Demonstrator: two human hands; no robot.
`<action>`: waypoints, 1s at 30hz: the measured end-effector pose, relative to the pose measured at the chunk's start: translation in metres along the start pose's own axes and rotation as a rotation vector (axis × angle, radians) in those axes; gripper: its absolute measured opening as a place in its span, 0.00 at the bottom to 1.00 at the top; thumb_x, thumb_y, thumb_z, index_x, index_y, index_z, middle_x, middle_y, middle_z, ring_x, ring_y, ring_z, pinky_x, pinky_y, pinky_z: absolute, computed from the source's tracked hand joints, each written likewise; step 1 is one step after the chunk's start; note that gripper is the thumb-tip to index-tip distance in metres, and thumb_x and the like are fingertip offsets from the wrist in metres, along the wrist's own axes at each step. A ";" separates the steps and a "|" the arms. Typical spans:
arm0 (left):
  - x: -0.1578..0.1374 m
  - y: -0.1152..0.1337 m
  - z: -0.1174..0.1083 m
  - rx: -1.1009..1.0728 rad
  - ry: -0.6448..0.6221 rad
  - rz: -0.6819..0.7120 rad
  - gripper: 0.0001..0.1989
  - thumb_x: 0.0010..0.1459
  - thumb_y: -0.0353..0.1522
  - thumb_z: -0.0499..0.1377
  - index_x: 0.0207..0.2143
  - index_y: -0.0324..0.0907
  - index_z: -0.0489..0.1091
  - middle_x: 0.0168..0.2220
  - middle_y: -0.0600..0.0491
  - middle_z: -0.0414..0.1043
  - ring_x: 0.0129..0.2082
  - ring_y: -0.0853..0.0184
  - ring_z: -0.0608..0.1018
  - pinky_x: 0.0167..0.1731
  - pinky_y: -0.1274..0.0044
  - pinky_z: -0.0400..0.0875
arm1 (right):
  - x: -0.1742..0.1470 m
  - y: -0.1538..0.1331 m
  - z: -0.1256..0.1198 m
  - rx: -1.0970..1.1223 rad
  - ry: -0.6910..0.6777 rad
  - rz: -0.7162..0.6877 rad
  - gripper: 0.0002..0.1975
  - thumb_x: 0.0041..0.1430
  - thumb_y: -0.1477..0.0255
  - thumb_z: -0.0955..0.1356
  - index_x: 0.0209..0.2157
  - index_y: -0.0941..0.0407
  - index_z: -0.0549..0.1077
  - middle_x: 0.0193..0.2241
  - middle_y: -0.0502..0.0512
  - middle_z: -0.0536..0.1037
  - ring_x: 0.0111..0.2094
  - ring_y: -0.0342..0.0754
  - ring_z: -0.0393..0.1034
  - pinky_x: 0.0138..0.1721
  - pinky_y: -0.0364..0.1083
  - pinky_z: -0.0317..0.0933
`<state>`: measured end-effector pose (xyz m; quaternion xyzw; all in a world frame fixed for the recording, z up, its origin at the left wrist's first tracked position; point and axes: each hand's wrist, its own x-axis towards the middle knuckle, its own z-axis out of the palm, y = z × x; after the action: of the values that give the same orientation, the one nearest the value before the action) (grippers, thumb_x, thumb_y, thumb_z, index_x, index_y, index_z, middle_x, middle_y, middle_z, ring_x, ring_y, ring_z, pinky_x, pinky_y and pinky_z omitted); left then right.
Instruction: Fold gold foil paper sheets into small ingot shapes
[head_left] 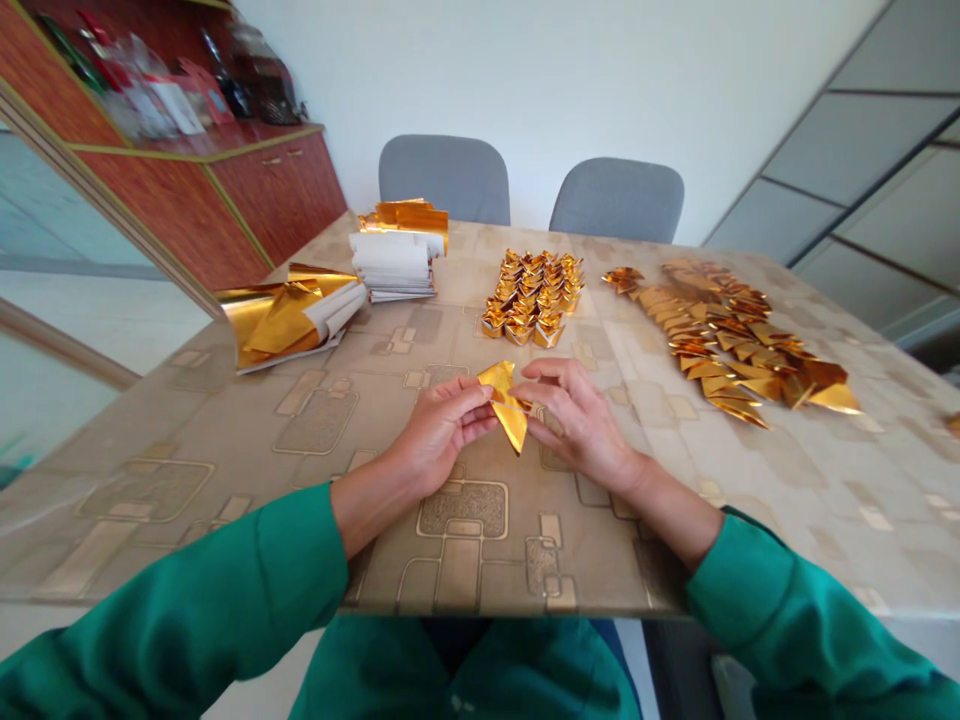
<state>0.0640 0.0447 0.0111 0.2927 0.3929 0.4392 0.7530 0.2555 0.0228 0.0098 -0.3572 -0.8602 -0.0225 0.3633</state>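
Note:
A folded piece of gold foil paper (511, 420) is held above the patterned table, pointed at its top and bottom ends. My left hand (450, 418) pinches its left side between thumb and fingers. On the other side, my right hand (571, 415) grips the right edge with curled fingers, which partly hide that edge. Just beyond my hands stand several rows of folded gold paper pieces (531, 295), packed close together. To the right lies a wide spread of flat, pointed gold foil pieces (739, 335) overlapping in lines.
Loose gold sheets (281, 320) lie curled at the left. Behind them is a stack of white-backed paper (391, 268) with more gold sheets (409, 218). Two grey chairs (444, 178) stand at the far side. A wooden cabinet (217, 190) is at the left.

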 end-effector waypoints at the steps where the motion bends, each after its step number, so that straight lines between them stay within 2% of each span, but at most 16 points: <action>1: 0.000 0.000 0.000 -0.003 0.002 -0.009 0.07 0.46 0.28 0.68 0.26 0.38 0.72 0.26 0.54 0.77 0.26 0.73 0.78 0.31 0.81 0.74 | 0.000 0.000 -0.002 -0.030 -0.011 -0.024 0.12 0.63 0.75 0.67 0.47 0.50 0.72 0.47 0.57 0.71 0.46 0.50 0.66 0.45 0.51 0.64; 4: 0.000 -0.002 -0.001 -0.002 0.003 -0.040 0.06 0.47 0.27 0.68 0.27 0.38 0.72 0.27 0.54 0.77 0.27 0.73 0.79 0.32 0.80 0.75 | 0.000 0.002 -0.008 -0.062 -0.052 -0.067 0.07 0.64 0.73 0.67 0.41 0.49 0.76 0.43 0.54 0.74 0.43 0.49 0.65 0.43 0.50 0.62; 11: 0.000 -0.003 0.000 -0.005 0.024 -0.081 0.07 0.45 0.26 0.69 0.26 0.39 0.73 0.28 0.53 0.78 0.28 0.72 0.79 0.33 0.80 0.77 | 0.000 0.008 -0.017 -0.138 -0.104 -0.255 0.09 0.66 0.75 0.66 0.43 0.49 0.76 0.41 0.50 0.80 0.44 0.49 0.64 0.42 0.49 0.58; 14: -0.001 -0.003 0.000 0.025 0.013 -0.066 0.08 0.45 0.26 0.70 0.26 0.38 0.73 0.27 0.54 0.78 0.26 0.73 0.79 0.31 0.80 0.77 | 0.002 0.006 -0.017 -0.078 -0.126 -0.226 0.08 0.66 0.74 0.66 0.42 0.48 0.76 0.39 0.46 0.81 0.41 0.48 0.65 0.43 0.50 0.56; 18: -0.001 -0.004 -0.001 0.056 -0.010 -0.026 0.07 0.45 0.27 0.70 0.26 0.37 0.74 0.26 0.55 0.76 0.26 0.73 0.78 0.32 0.79 0.77 | 0.004 0.002 -0.014 0.050 -0.120 -0.069 0.05 0.65 0.67 0.68 0.38 0.49 0.77 0.35 0.48 0.81 0.39 0.48 0.66 0.44 0.51 0.54; 21: 0.000 -0.006 -0.002 0.050 -0.018 -0.021 0.08 0.45 0.27 0.70 0.26 0.37 0.74 0.26 0.55 0.76 0.27 0.74 0.78 0.34 0.79 0.77 | 0.004 0.000 -0.010 0.188 -0.104 0.041 0.03 0.62 0.66 0.70 0.35 0.49 0.77 0.34 0.49 0.81 0.38 0.48 0.68 0.44 0.51 0.54; 23: -0.002 -0.006 -0.001 0.058 -0.023 -0.015 0.08 0.44 0.28 0.71 0.25 0.37 0.74 0.27 0.55 0.76 0.27 0.74 0.78 0.34 0.79 0.76 | 0.004 -0.002 -0.005 0.313 -0.054 0.174 0.03 0.61 0.67 0.71 0.33 0.50 0.76 0.32 0.49 0.79 0.36 0.47 0.69 0.44 0.50 0.55; 27: -0.006 -0.007 0.002 0.096 -0.048 0.062 0.09 0.44 0.31 0.71 0.26 0.37 0.74 0.29 0.54 0.77 0.30 0.73 0.78 0.37 0.77 0.77 | 0.001 -0.005 0.007 0.583 0.026 0.555 0.12 0.57 0.63 0.71 0.24 0.53 0.72 0.25 0.49 0.72 0.30 0.45 0.65 0.35 0.47 0.58; 30: -0.008 -0.009 0.004 0.117 -0.055 0.127 0.11 0.45 0.32 0.71 0.27 0.37 0.74 0.30 0.54 0.78 0.32 0.72 0.79 0.40 0.75 0.77 | 0.000 -0.009 0.012 0.665 0.048 0.688 0.13 0.56 0.62 0.70 0.23 0.54 0.70 0.23 0.48 0.69 0.26 0.43 0.61 0.29 0.45 0.55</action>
<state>0.0684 0.0329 0.0090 0.3722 0.3777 0.4542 0.7159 0.2422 0.0201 0.0028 -0.4849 -0.6437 0.3675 0.4641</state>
